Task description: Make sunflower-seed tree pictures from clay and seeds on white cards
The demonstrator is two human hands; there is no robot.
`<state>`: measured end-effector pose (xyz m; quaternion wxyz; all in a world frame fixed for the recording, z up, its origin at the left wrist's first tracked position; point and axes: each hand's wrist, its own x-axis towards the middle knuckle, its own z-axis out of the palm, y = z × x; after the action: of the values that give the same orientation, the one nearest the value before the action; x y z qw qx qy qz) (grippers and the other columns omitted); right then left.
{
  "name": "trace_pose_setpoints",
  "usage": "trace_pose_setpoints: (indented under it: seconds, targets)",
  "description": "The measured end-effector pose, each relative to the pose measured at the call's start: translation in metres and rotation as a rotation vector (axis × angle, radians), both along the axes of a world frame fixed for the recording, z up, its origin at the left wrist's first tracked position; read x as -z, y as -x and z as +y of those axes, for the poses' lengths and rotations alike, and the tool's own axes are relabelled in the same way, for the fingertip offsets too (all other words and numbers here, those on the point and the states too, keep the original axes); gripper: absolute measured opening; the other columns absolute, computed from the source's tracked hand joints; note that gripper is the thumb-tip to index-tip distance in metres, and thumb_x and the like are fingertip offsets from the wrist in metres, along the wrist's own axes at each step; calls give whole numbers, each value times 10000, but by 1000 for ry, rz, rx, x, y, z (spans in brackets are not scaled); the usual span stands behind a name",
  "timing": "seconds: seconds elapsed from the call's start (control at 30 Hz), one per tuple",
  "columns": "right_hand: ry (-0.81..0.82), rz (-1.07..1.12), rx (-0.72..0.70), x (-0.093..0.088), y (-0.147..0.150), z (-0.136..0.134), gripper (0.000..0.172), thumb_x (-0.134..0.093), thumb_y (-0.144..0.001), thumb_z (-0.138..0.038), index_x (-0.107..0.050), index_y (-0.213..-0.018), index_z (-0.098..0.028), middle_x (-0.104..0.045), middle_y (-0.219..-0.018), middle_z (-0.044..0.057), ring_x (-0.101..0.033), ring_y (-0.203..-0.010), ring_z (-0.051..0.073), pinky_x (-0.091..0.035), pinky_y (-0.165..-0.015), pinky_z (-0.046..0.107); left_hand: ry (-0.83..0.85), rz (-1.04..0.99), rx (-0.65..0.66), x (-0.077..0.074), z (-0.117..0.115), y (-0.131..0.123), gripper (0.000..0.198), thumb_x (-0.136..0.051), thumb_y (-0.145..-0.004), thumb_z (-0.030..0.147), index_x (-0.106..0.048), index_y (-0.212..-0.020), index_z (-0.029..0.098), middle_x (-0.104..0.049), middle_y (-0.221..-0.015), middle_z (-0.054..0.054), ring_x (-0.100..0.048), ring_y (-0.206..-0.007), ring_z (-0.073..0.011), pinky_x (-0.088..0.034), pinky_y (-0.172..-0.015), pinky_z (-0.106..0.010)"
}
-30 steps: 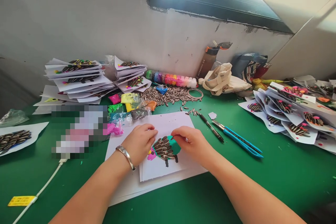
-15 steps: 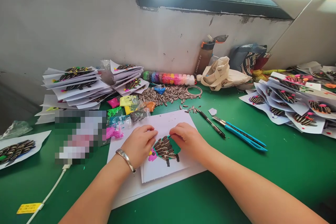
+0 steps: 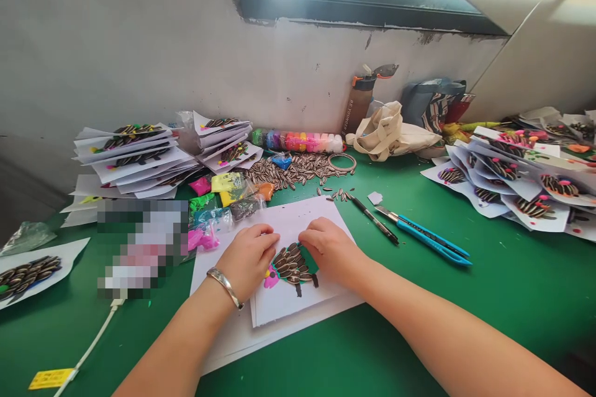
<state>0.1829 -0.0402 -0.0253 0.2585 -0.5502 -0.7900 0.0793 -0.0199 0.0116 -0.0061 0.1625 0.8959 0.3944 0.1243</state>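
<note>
A small picture of striped sunflower seeds (image 3: 292, 263) set on green clay (image 3: 310, 259) lies on a white sheet of paper (image 3: 279, 313). It has a pink clay flower shape (image 3: 270, 278) at its left end and dark legs below. My right hand (image 3: 333, 248) pinches at the upper right edge of the seed rows, fingertips on a sunflower seed there, mostly covered by the fingers. To the left of the picture my left hand (image 3: 249, 257), with a silver bangle at the wrist, rests on the paper. Its fingers are curled together; whatever they hold is hidden.
Behind the paper are a heap of sunflower seeds (image 3: 302, 169), bags of coloured clay (image 3: 230, 189) and a tape ring (image 3: 342, 163). A black pen (image 3: 375, 220) and blue tweezers (image 3: 423, 236) lie right. Stacks of finished-looking seed pictures (image 3: 135, 158) stand left, others (image 3: 512, 180) right.
The right fingertips have shifted slightly and press closer on the seed at the picture's upper edge. My left hand stays put. The view has tilted a little.
</note>
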Motion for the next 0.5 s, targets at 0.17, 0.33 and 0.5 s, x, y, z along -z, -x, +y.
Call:
trace_pose_setpoints:
  seconds: [0.17,0.33,0.5]
  targets:
    - [5,-20,-35,-1,3,1,250,-458,-846,-86,-689,-764,-136,-565,-724,56,-500,-732,162,-382,-633,246,-9,1,3,1,0,-1,294,-445,-859,166,-693,-1014,194,-629,-1101,-92,-581,-993,-234,-470,-904,-386]
    - [25,61,-51,1,0,1,222,-495,-838,-88,-700,-806,-166,-592,-737,44,-525,-750,158,-404,-658,246,-20,6,10,0,0,-1,297,-444,-858,165,-692,-1020,191,-633,-1093,-94,-584,-989,-233,-476,-899,-381]
    - [84,113,76,-8,-10,-2,247,-483,-847,-66,-693,-905,-181,-615,-769,41,-542,-762,158,-416,-680,257,-31,10,7,1,1,0,306,-434,-869,159,-693,-1025,198,-635,-1100,-91,-586,-994,-231,-476,-900,-373]
